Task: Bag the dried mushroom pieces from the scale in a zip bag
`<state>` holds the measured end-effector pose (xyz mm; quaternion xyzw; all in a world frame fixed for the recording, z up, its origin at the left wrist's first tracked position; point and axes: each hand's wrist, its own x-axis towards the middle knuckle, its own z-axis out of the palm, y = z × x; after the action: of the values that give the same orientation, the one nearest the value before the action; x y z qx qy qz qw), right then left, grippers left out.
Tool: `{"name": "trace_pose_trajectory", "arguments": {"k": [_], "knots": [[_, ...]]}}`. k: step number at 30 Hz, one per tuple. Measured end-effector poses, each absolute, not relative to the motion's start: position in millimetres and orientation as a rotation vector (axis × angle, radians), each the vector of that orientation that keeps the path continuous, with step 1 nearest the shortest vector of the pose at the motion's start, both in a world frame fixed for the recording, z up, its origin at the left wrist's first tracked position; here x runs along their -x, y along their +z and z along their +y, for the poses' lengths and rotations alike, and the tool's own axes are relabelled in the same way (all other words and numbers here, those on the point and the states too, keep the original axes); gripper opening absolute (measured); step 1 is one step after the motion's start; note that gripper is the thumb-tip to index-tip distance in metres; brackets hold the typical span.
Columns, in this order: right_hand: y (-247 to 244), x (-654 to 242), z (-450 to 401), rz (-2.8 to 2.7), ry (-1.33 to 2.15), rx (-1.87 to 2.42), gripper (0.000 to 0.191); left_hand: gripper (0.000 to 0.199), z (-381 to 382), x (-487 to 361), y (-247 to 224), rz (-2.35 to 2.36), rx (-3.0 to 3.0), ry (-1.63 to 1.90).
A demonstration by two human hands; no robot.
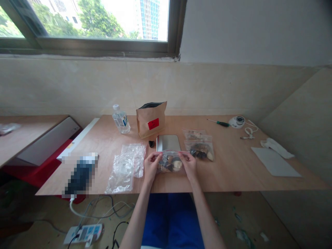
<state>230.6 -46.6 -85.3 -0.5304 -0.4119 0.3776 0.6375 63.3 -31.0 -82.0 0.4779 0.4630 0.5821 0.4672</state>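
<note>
A clear zip bag [169, 165] with dark and pale pieces inside is stretched between my two hands. My left hand [151, 166] pinches its top left corner, and my right hand [190, 165] pinches the top right corner. Just behind the bag is a silver flat scale [168, 142], its near part covered. Right of it lie similar filled zip bags [201, 150], overlapping. A small dark piece [151, 144] rests left of the scale. Flat clear plastic bags [121, 173] are spread to the left of my left hand.
Behind stand a brown paper pouch [150, 119] with a red label and a water bottle [121, 119]. A blurred dark object [81, 176] lies at the left. A screwdriver [219, 122], a white camera [237, 121], a white cloth [277, 148] and a pale sheet [275, 162] are at the right.
</note>
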Motion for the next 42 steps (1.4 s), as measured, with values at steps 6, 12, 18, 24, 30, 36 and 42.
{"name": "trace_pose_trajectory", "arguments": {"k": [6, 12, 18, 24, 30, 36, 42], "knots": [[-86, -230, -48, -0.934, 0.891, 1.196, 0.029, 0.024, -30, -62, -83, 1.159, -1.187, 1.463], [-86, -229, -50, -0.936, 0.799, 1.227, 0.028, 0.023, -28, -63, -88, 1.194, -1.238, 1.483], [-87, -227, -51, -0.925, 0.807, 1.242, 0.029, 0.021, -30, -64, -84, 1.232, -1.270, 1.492], [-90, -226, -50, -0.907, 0.818, 1.231, 0.028, 0.021, -32, -63, -80, 1.246, -1.303, 1.505], [-92, -230, -50, -0.934, 0.888, 1.184, 0.026, 0.026, -31, -63, -79, 1.101, -1.215, 1.378], [-91, -228, -51, -1.015, 0.998, 1.148, 0.024, 0.026, -31, -63, -80, 1.108, -1.207, 1.352], [-89, -227, -52, -1.025, 0.939, 1.183, 0.024, 0.024, -33, -62, -76, 1.129, -1.227, 1.354]]}}
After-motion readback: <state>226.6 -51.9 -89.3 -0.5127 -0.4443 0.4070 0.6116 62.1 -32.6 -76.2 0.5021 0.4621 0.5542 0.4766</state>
